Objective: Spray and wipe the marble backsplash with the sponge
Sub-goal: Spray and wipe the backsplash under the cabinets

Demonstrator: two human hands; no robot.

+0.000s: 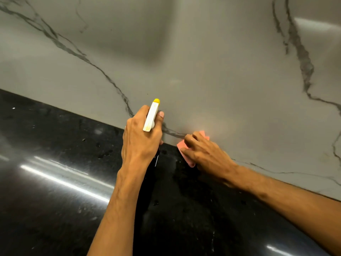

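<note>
Left hand [142,137] grips the sprayer [151,115], nozzle toward the backsplash [203,71]; right hand [206,154] presses the sponge [184,146] flat at the tabletop [55,182] seam; best wipe with firm, overlapping strokes along the seam.

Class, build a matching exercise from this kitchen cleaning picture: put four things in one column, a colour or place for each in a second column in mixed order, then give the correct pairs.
Things
1. spray bottle
2. sponge
3. backsplash
4. countertop

Descriptions
A. glossy black, speckled with droplets
B. grey marble with dark veins
C. white head with a yellow nozzle, gripped in the left hand
D. pink, pressed under the right hand at the foot of the wall

Pairs: 1-C, 2-D, 3-B, 4-A
</note>
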